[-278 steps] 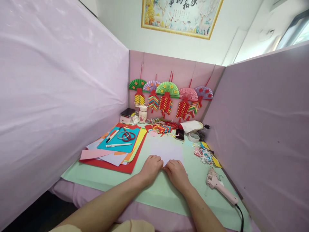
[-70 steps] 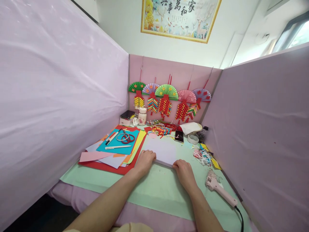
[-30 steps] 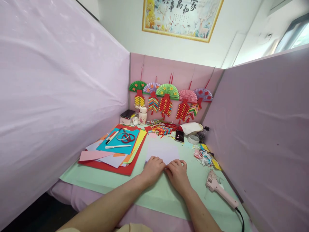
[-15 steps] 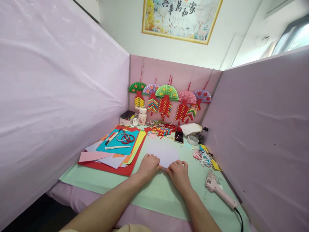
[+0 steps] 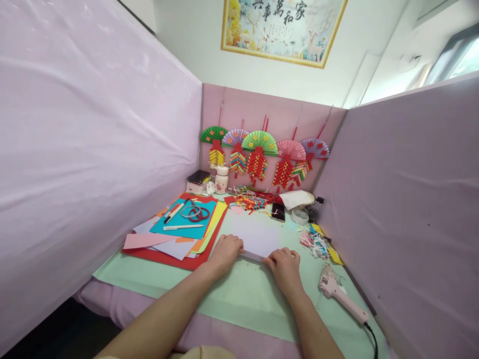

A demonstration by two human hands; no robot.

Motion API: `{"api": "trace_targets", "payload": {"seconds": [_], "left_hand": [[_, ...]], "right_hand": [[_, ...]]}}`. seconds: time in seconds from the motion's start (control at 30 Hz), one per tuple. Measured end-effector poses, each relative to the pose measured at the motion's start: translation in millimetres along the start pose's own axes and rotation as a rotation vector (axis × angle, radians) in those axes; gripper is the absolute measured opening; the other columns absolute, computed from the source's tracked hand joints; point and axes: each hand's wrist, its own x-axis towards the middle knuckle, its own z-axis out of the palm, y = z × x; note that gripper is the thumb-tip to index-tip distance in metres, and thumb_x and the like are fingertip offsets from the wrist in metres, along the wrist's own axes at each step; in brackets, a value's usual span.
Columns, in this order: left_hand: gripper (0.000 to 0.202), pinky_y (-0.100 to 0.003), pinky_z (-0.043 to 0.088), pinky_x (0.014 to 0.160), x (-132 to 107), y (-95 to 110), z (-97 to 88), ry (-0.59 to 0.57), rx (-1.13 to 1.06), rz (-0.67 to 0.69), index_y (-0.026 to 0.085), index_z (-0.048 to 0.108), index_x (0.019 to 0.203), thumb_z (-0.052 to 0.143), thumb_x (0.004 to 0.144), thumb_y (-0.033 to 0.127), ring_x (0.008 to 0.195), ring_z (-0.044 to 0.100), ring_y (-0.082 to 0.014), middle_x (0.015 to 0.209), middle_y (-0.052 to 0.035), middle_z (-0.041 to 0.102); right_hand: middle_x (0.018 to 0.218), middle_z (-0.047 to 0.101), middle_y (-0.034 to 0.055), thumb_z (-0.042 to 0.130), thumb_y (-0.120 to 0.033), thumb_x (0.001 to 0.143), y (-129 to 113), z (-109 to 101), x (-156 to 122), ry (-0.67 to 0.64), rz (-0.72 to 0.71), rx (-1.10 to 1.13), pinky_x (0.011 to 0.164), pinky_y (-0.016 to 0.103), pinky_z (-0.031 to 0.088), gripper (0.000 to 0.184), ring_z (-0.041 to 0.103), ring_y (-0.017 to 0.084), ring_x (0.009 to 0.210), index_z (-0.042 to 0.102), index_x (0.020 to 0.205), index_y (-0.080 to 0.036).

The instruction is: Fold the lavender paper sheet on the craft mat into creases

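Observation:
A pale lilac sheet of paper [image 5: 256,237] lies on the green mat [image 5: 239,294] in front of me, with a narrow folded strip along its near edge. My left hand [image 5: 225,251] presses the left end of that fold, fingers curled down on it. My right hand [image 5: 285,264] pinches the fold's right end with its fingertips. Both hands rest on the mat, a hand's width apart.
A stack of coloured paper [image 5: 175,232] with pens and tape rings lies to the left. A pink glue gun [image 5: 340,294] lies at the right, with paper scraps [image 5: 316,242], a tape roll [image 5: 300,216] and a phone [image 5: 278,211] behind. Paper fan ornaments [image 5: 258,154] hang on the back panel.
My hands, close together at the middle of the sheet's near edge half a second ago, have slid apart along the fold toward its ends.

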Motion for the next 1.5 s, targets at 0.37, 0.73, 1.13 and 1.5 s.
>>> {"api": "trace_targets", "payload": {"seconds": [0.37,0.73,1.13,1.5], "left_hand": [[0.019,-0.032,0.037,0.078,2,-16,-18.1,0.008,-0.14,-0.084,0.017,0.065,0.078,0.051,0.089,0.023,0.087,0.058,-0.0204,0.082,-0.0051,0.067],[0.022,-0.029,0.04,0.077,-2,-35,-15.8,0.087,-0.233,0.014,0.018,0.068,0.082,0.047,0.086,0.012,0.083,0.057,-0.0179,0.082,-0.0041,0.067],[0.016,-0.028,0.043,0.076,3,-45,-19.3,0.113,-0.291,-0.1,0.018,0.068,0.077,0.053,0.084,0.018,0.083,0.059,-0.0187,0.081,-0.0047,0.068],[0.02,-0.033,0.039,0.087,1,-52,-19.8,0.131,-0.209,-0.042,0.02,0.068,0.085,0.048,0.086,0.016,0.091,0.059,-0.0189,0.089,-0.0043,0.069]], "right_hand": [[0.077,0.067,0.0017,0.047,-0.032,0.094,11,-6,0,0.012,0.072,0.041,0.085,0.038,0.022,0.03,0.054,0.02,0.086,0.064,0.072,-0.021],[0.081,0.07,0.0018,0.048,-0.033,0.093,24,-5,0,0.06,0.105,0.081,0.083,0.037,0.026,0.028,0.056,0.02,0.087,0.068,0.076,-0.024],[0.084,0.071,0.0047,0.044,-0.038,0.093,41,5,1,0.106,0.095,0.127,0.079,0.035,0.031,0.032,0.058,0.022,0.086,0.07,0.081,-0.023],[0.08,0.07,0.0055,0.041,-0.04,0.094,30,-7,1,0.154,0.089,0.134,0.081,0.036,0.031,0.037,0.057,0.022,0.082,0.072,0.082,-0.023]]}}
